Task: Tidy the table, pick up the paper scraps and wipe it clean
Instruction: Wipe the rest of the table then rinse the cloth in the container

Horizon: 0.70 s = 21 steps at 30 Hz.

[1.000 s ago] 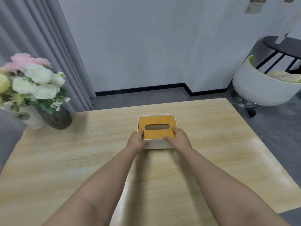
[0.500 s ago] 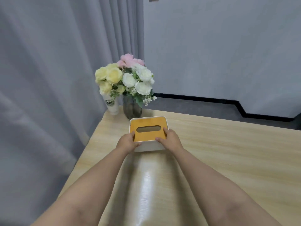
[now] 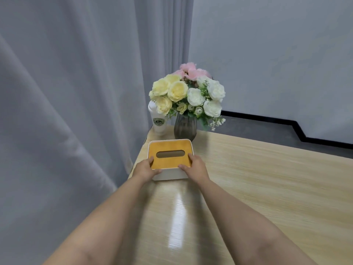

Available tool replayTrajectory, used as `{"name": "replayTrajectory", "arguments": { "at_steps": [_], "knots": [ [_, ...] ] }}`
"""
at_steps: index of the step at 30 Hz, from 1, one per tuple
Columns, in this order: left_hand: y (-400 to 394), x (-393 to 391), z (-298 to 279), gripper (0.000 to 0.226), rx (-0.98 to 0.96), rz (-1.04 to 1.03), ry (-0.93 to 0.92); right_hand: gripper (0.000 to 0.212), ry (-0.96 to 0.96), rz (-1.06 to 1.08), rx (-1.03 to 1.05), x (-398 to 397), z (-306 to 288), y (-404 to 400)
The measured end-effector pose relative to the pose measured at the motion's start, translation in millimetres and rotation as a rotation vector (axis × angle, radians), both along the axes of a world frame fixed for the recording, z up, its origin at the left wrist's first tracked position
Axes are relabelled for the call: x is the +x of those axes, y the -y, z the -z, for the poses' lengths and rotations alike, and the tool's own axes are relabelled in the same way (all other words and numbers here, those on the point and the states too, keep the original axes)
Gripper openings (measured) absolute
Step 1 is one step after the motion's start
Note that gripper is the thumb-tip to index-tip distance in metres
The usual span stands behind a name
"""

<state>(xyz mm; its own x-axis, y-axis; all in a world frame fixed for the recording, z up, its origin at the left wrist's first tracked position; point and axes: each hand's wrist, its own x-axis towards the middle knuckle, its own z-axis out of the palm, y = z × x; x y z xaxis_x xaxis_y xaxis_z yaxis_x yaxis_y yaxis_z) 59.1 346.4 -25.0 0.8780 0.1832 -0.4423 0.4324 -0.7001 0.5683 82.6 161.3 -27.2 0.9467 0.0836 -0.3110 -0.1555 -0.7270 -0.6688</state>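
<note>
A white tissue box point(image 3: 170, 155) with an orange-brown wooden lid and an oval slot sits near the far left corner of the light wooden table point(image 3: 257, 188). My left hand point(image 3: 146, 169) grips its near left corner, thumb on the lid. My right hand point(image 3: 194, 167) grips the near right corner, thumb and fingers curled over the lid edge. No paper scraps or cloth are in view.
Just behind the box stands a dark ribbed vase point(image 3: 185, 128) with white, yellow and pink flowers point(image 3: 188, 92). A white paper cup point(image 3: 158, 121) is to its left at the table corner. Grey curtains point(image 3: 76, 92) hang along the table's left edge.
Both hands have carried the tissue box from the table's middle toward the far left corner, close to the vase. The view has swung left with it.
</note>
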Motion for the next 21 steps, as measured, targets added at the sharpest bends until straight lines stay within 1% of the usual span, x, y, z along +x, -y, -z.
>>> {"name": "replayTrajectory", "arguments": {
  "at_steps": [3, 7, 10, 13, 16, 19, 21],
  "knots": [
    [-6, 5, 4, 0.078, 0.0, 0.009, 0.002, 0.071, 0.011, 0.018, -0.002, 0, 5, -6],
    [-11, 11, 8, 0.078, -0.064, -0.014, 0.019, 0.068, 0.042, 0.038, 0.011, 0, 9, -14],
    [-15, 14, 12, 0.071, -0.042, -0.006, 0.038, 0.07, 0.04, 0.043, 0.018, -1, 12, -20],
    [-18, 18, 15, 0.065, 0.018, 0.033, 0.058, 0.07, 0.025, 0.022, 0.01, -2, 15, -21],
    [-17, 17, 13, 0.064, 0.118, 0.068, 0.11, 0.066, 0.079, -0.016, -0.069, 2, 15, -15],
    [-11, 13, 11, 0.06, 0.327, 0.244, 0.183, 0.062, 0.194, -0.098, -0.19, 11, 11, -11],
    [-6, 10, 13, 0.057, 0.391, 0.32, 0.153, 0.063, 0.232, -0.22, -0.294, 17, 10, -14]
  ]
}}
